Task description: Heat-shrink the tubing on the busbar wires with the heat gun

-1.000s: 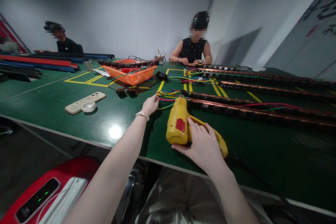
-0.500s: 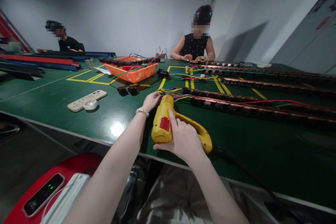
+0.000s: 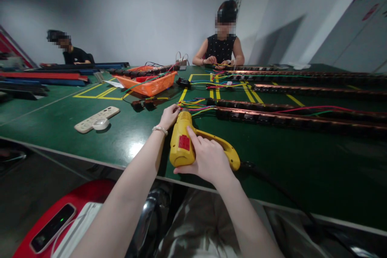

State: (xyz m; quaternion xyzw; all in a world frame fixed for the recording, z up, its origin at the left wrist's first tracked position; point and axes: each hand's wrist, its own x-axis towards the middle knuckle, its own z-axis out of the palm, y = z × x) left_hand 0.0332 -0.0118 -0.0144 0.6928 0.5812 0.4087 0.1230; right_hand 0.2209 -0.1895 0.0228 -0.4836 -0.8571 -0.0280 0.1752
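Observation:
My right hand [image 3: 210, 157] is closed on a yellow heat gun [image 3: 182, 141], its index finger stretched along the body beside a red label. The gun's nozzle points away from me, toward a bundle of coloured wires [image 3: 199, 107]. At the left ends of these wires my left hand [image 3: 169, 116] is closed, its fingertips pinching them just left of the nozzle. The wires run right into long dark strips with copper-coloured edges [image 3: 272, 120]. Which wires lie between my fingertips is partly hidden.
An orange basket [image 3: 151, 88] holds more strips and wires. A power strip [image 3: 96, 119] with a round white object [image 3: 100, 124] lies to the left. Coloured rails [image 3: 42, 76] lie at the far left. Two people sit across the green table [image 3: 127, 117]. The gun's black cord [image 3: 272, 185] trails right.
The whole view has shifted slightly, so things appear a little further left. My hands keep the same hold on the heat gun and the wires.

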